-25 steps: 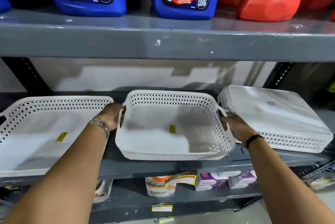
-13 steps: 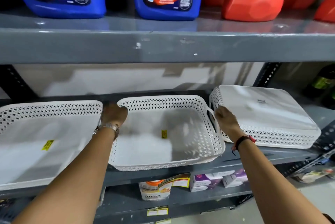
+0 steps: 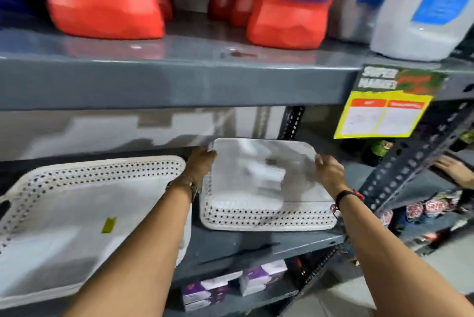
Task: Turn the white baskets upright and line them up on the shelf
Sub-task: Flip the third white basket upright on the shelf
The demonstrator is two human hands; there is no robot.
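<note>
A white perforated basket (image 3: 259, 183) lies upside down on the grey shelf (image 3: 230, 244), its flat bottom facing up. My left hand (image 3: 200, 162) grips its far left corner and my right hand (image 3: 329, 167) grips its right edge. To the left stands another white basket (image 3: 77, 214), upright with a yellow sticker inside; my left forearm crosses over its right side. The picture is blurred by motion.
The upper shelf edge (image 3: 179, 80) hangs low above the baskets, carrying red jugs (image 3: 102, 1) and a white jug (image 3: 420, 8). A yellow price sign (image 3: 384, 116) hangs at the right by a perforated post (image 3: 410, 162). Another person's hand (image 3: 454, 170) shows beyond it. Small boxes (image 3: 230, 286) sit below.
Both hands have let go of the upright middle basket and moved right onto the upside-down basket. The view has swung right, so the leftmost basket is out of sight.
</note>
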